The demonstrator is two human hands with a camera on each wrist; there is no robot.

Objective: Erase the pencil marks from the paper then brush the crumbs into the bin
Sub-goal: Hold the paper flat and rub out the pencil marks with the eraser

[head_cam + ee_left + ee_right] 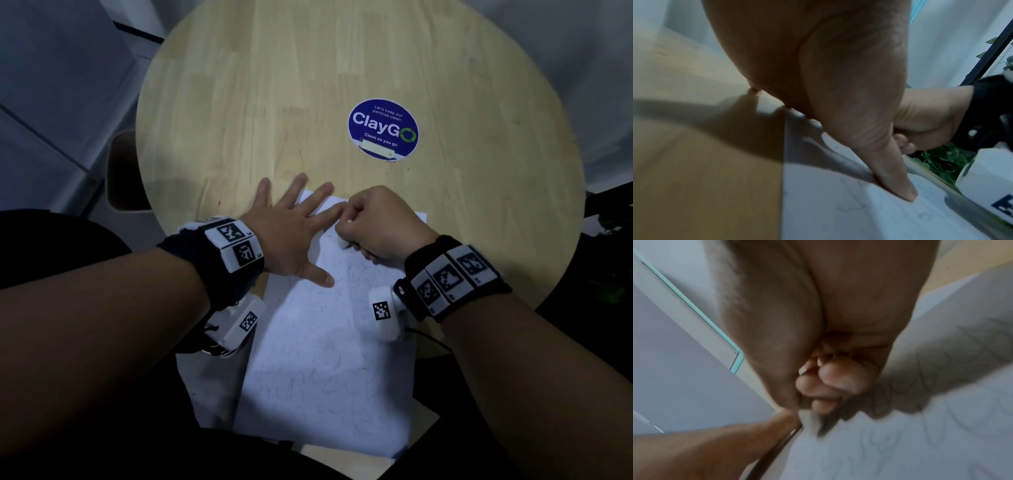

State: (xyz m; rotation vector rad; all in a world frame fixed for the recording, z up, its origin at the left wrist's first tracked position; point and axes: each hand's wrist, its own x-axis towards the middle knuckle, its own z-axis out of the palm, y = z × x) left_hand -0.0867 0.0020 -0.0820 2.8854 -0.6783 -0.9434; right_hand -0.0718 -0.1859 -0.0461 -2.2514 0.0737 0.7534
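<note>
A white sheet of paper (329,359) covered in faint pencil scribbles lies on the near part of the round wooden table (274,102), its near end hanging past the table edge. My left hand (291,229) lies flat and spread on the paper's far left corner, thumb (898,186) pressing the sheet. My right hand (373,222) is curled around a small white eraser (810,420), its tip down on the paper (900,443) near the top edge, close to the left index finger. Scribbles show beside the fist in the right wrist view. No bin is in view.
A blue round ClayGo sticker (383,129) sits on the table beyond the hands. A wooden chair seat (120,171) stands by the table's left edge. White camera units hang under both wrists (387,315). Green foliage (941,162) shows past the table edge.
</note>
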